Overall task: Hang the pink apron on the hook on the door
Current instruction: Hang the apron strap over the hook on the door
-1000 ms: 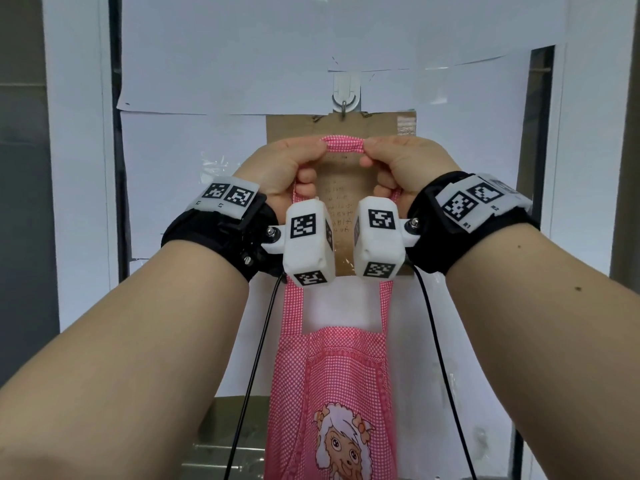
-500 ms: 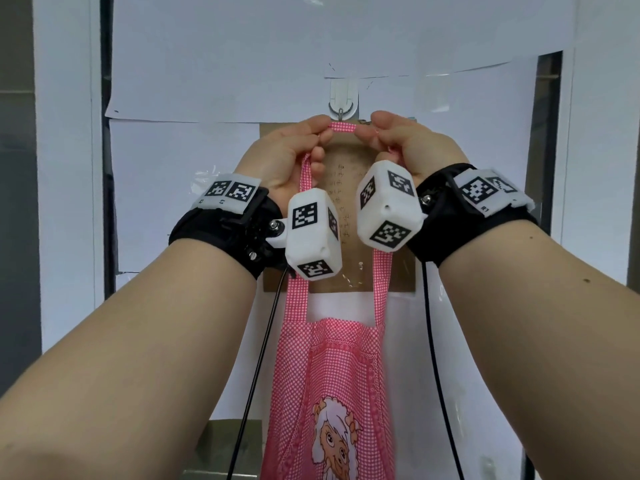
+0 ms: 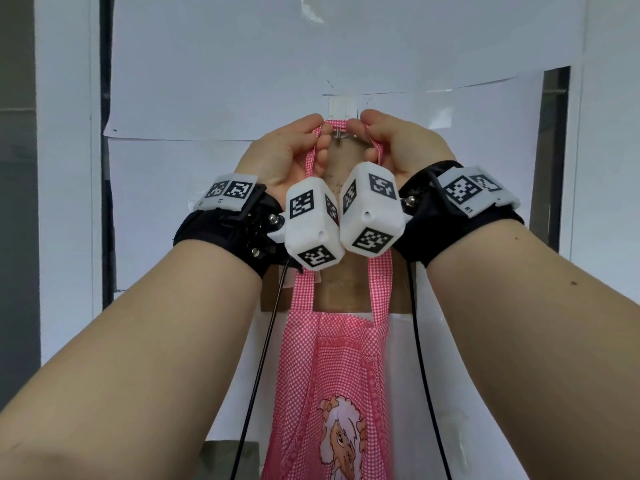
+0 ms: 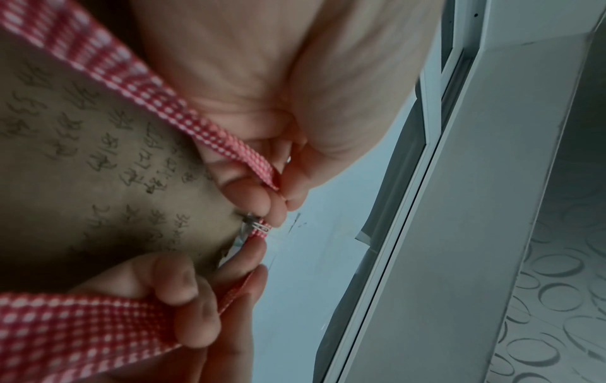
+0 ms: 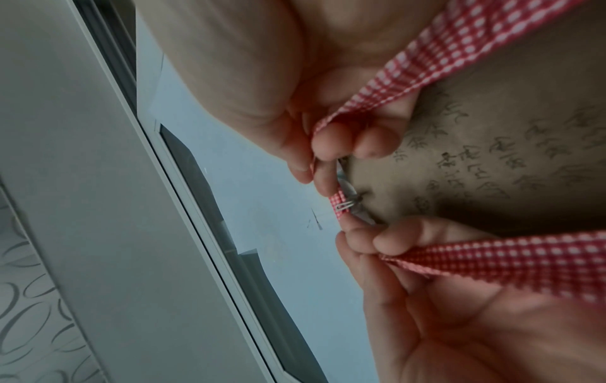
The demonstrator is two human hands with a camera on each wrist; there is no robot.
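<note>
The pink checked apron [image 3: 332, 386] hangs against the door by its neck strap [image 3: 337, 125]. My left hand [image 3: 320, 128] and right hand [image 3: 356, 123] each pinch the strap close together at the top. The short stretch between them lies at the metal hook [image 3: 337, 135] under its white base [image 3: 343, 107]. In the left wrist view, the hook's wire tip [image 4: 259, 226] crosses in front of the strap [image 4: 260, 233], between my left hand [image 4: 279, 193] and right hand [image 4: 252, 255]. The right wrist view shows the same hook [image 5: 346, 205], strap [image 5: 337, 200], right hand [image 5: 313, 165] and left hand [image 5: 346, 234].
A brown cardboard sheet [image 3: 346, 278] with handwriting hangs behind the strap. White paper [image 3: 311, 64] covers the door. Dark gaps run along the door frame at left [image 3: 105, 168] and right [image 3: 554, 150]. Black cables [image 3: 259, 358] hang from both wrist cameras.
Both hands lifted the strap from below the hook up to it and drew closer together. The stretch of strap between them got shorter and now meets the hook.
</note>
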